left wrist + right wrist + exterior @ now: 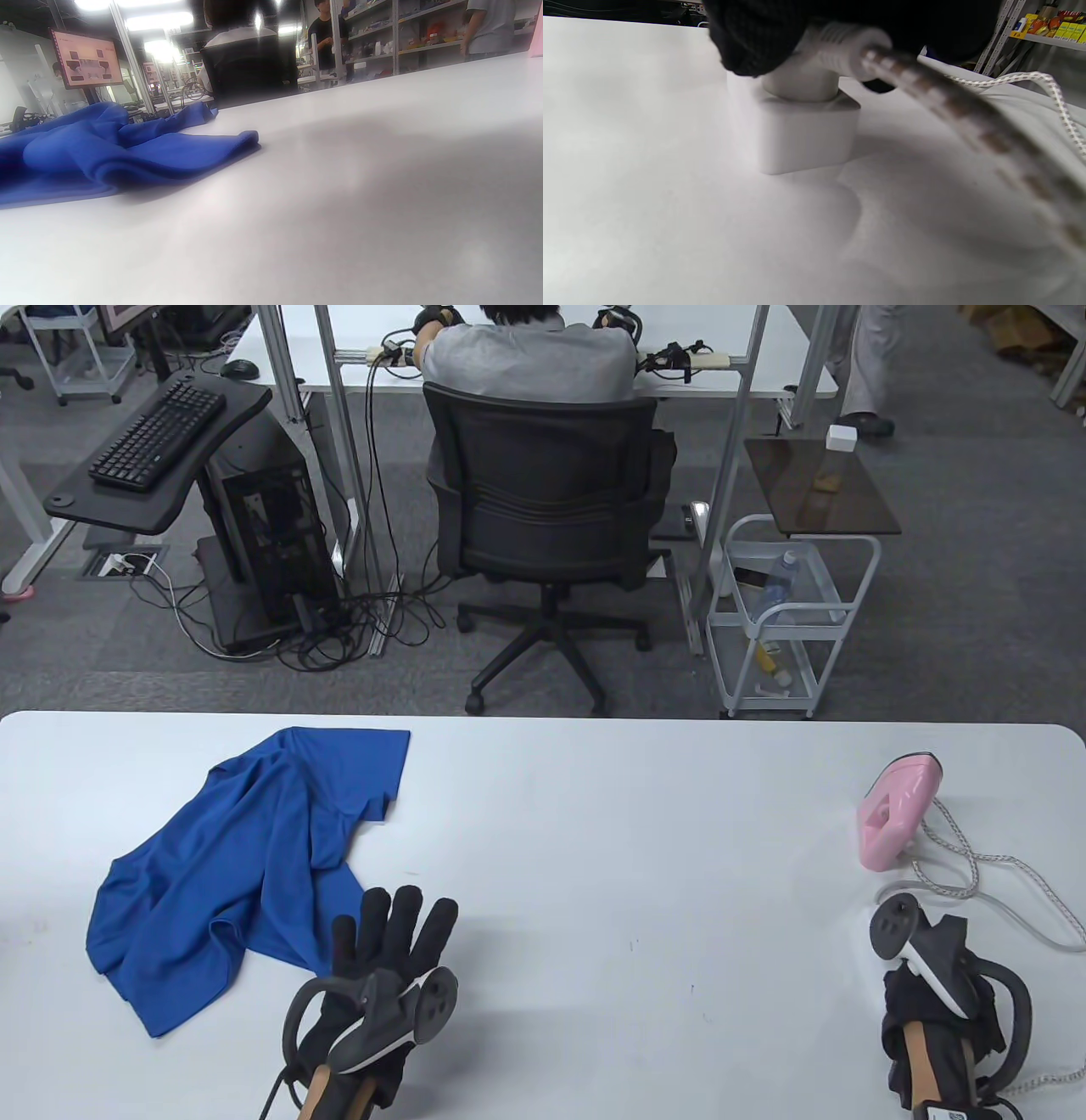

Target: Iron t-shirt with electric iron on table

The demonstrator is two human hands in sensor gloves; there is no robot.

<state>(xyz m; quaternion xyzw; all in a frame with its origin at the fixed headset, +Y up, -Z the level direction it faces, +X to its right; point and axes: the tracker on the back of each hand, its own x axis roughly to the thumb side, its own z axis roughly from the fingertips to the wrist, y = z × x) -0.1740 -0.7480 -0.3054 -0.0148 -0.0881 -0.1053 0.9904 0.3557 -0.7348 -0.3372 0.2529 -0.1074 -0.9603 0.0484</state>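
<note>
A blue t-shirt (pixel 246 857) lies crumpled on the left of the white table (pixel 611 831); it also shows in the left wrist view (pixel 106 148). A pink iron (pixel 895 813) stands at the far right, its braided cord (pixel 967 861) trailing toward me. My left hand (pixel 399 929) lies flat with fingers spread, just right of the shirt's lower edge, holding nothing. My right hand (pixel 925 959) is in front of the iron. In the right wrist view its fingers (pixel 755 38) grip the white plug (pixel 823 59) of the cord (pixel 971 114) on top of a white block (pixel 801 135).
Beyond the table's far edge stand a black office chair (pixel 543 509) with a seated person and a white wire cart (pixel 785 619). More cord runs along the table's right edge (pixel 1039 925).
</note>
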